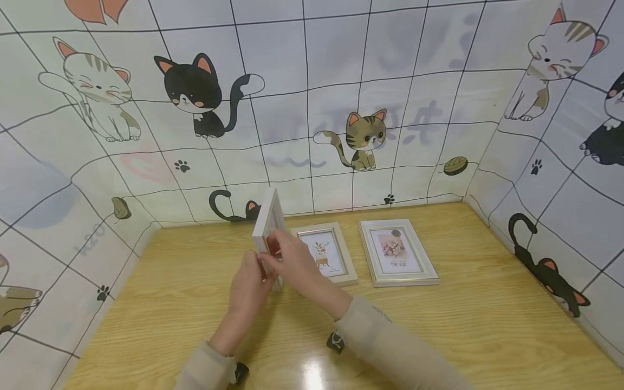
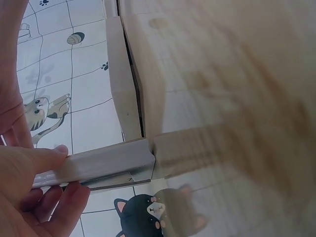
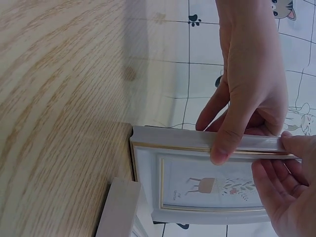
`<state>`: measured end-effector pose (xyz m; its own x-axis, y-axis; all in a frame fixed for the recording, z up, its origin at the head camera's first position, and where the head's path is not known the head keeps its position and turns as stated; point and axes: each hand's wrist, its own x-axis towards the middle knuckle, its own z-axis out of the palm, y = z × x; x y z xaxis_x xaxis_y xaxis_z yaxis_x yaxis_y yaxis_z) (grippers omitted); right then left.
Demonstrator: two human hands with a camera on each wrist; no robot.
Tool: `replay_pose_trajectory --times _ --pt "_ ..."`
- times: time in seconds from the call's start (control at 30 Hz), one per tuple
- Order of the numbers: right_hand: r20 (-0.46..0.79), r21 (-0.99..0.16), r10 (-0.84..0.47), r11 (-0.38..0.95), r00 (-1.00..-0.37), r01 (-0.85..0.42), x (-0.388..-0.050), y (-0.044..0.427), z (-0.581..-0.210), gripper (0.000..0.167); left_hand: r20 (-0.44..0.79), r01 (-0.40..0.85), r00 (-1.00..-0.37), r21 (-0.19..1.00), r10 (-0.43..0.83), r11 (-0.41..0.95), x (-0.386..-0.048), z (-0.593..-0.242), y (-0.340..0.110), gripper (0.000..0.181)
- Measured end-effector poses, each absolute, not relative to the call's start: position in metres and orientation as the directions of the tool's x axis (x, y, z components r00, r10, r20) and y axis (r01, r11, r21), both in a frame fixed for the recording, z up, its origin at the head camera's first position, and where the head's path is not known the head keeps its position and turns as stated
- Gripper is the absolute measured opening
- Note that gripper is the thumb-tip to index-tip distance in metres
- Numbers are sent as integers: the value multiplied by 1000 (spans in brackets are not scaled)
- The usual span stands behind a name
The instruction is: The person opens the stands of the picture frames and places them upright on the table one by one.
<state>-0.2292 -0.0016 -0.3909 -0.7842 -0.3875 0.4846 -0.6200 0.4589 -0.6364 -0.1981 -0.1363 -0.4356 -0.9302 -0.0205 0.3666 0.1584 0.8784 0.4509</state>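
Observation:
A white picture frame (image 1: 267, 219) with a gold inner line stands upright on one edge, turned almost side-on in the head view. Its front, a potted plant print (image 3: 200, 185), shows in the right wrist view. My left hand (image 1: 247, 284) pinches the near side edge low down, thumb on the front and fingers behind. Just above it, my right hand (image 1: 294, 260) grips the same edge between thumb and fingers. In the left wrist view the left hand (image 2: 37, 190) is on the frame's side, with part of the right hand (image 2: 12, 74) beyond.
A beige picture frame (image 1: 346, 257) lies face up right beside the standing one, partly behind my right hand. Farther right lies a white frame (image 1: 368, 254) with a flower print. Cat-patterned cloth walls (image 1: 287, 130) enclose the wooden table (image 1: 185, 265) at the back and sides.

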Motion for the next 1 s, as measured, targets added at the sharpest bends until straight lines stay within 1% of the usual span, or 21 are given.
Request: replay_pose_trajectory --times 0.23,0.43,0.63,0.87,1.0 --pt "490 -654 -412 408 -768 -637 -230 1 -394 23 385 191 -923 409 21 892 -194 -435 -137 42" --pt "482 -652 -443 394 -756 -647 -231 3 -396 20 389 236 -918 391 73 890 -191 -431 -139 31" --pt "456 -669 -453 393 -766 -631 -232 5 -397 20 372 246 -924 389 92 888 -189 -429 -141 26" --pt "436 -722 -442 349 -784 -598 -233 10 -397 18 399 280 -910 386 115 879 -192 -421 -149 28" --pt "436 -734 -444 327 -783 -595 -235 13 -398 19 368 277 -922 419 117 865 -199 -418 -158 30"
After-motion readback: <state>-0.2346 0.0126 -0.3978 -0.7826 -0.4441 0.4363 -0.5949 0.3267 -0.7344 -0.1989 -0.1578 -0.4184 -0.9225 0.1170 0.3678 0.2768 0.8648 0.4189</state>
